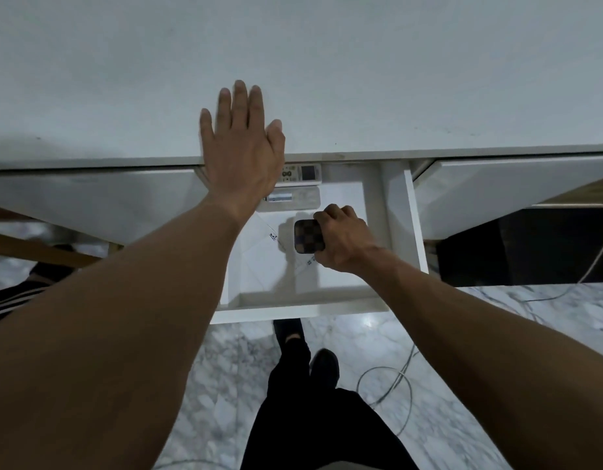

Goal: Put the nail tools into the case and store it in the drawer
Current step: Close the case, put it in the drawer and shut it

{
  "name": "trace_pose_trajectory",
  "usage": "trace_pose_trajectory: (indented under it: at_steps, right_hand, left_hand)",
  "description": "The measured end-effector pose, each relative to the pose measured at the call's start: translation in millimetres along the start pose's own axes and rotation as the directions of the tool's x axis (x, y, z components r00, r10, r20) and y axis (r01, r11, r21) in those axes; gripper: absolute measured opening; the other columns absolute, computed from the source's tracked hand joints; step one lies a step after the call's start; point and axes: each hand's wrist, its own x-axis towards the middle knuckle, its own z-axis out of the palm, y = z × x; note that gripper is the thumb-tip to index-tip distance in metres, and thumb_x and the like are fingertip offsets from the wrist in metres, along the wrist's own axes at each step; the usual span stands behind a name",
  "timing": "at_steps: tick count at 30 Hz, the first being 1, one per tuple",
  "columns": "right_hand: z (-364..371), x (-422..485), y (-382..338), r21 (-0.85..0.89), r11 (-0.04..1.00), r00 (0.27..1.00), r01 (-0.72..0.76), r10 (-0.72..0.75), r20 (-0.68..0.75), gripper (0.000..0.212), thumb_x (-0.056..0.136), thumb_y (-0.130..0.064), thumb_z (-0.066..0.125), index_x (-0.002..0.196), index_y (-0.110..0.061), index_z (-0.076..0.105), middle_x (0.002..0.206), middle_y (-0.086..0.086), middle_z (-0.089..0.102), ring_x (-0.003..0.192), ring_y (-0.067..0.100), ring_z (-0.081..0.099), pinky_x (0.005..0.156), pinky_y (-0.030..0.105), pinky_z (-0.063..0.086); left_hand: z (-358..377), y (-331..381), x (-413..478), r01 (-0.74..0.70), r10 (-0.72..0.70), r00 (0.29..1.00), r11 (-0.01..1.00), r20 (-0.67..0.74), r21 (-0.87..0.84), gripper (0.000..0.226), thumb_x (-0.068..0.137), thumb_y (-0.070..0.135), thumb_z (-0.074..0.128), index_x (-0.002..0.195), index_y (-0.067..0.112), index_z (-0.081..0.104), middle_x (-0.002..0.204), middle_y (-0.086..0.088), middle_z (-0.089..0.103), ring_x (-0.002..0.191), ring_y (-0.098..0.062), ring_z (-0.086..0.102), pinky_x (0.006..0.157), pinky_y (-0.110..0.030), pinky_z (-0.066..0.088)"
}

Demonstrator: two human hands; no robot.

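We hold case (308,236) in right hand (344,240), fingers clamped round its edge, low inside open drawer (408,232) for set-down. Left hand (240,147) flat, fingers spread, on desk (395,79), bracing our lean. Remotes (301,173) at drawer's back.

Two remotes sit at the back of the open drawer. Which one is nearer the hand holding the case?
The plain pale remote, the one lying closer to the drawer front. The other remote, with the dark screen, sits behind it, half under the desk edge, farther from the right hand.
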Motion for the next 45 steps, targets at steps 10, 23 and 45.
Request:
trace_pose_trajectory:
  at_steps: [10,23,45]
  right_hand:
    - [15,25,1,-0.021,1.000,1.000,-0.018,0.019,0.022,0.059,0.076,-0.019,0.067,0.129,-0.008,0.045,0.127,0.012,0.049,0.114,0.034,0.045,0.091,0.045,0.046]
    - [28,36,6,-0.030,0.999,0.999,-0.016,0.017,0.045,0.059,0.078,-0.020,0.069,0.130,-0.008,0.043,0.126,0.013,0.051,0.111,0.033,0.049,0.093,0.044,0.047]
    - [-5,5,1,0.012,0.997,0.996,-0.078,0.078,0.034,0.047,0.085,-0.025,0.062,0.128,-0.010,0.047,0.127,0.012,0.054,0.116,0.033,0.050,0.094,0.046,0.048]
  left_hand:
    - [5,2,1,0.028,-0.028,0.999,1.000,-0.029,-0.010,0.060,0.101,0.042,0.013,0.155,0.017,0.021,0.163,-0.006,0.019,0.151,-0.024,0.015,0.121,-0.048,0.010]
    - [7,4,1,0.042,-0.042,0.999,0.999,-0.033,-0.022,0.062,0.100,0.042,0.012,0.155,0.017,0.022,0.163,-0.005,0.020,0.151,-0.024,0.015,0.120,-0.047,0.009]
    - [-9,4,-1,0.011,-0.008,0.994,0.999,0.107,-0.030,0.060,0.103,0.041,0.015,0.156,0.014,0.015,0.164,-0.008,0.013,0.152,-0.027,0.009,0.121,-0.050,0.007]
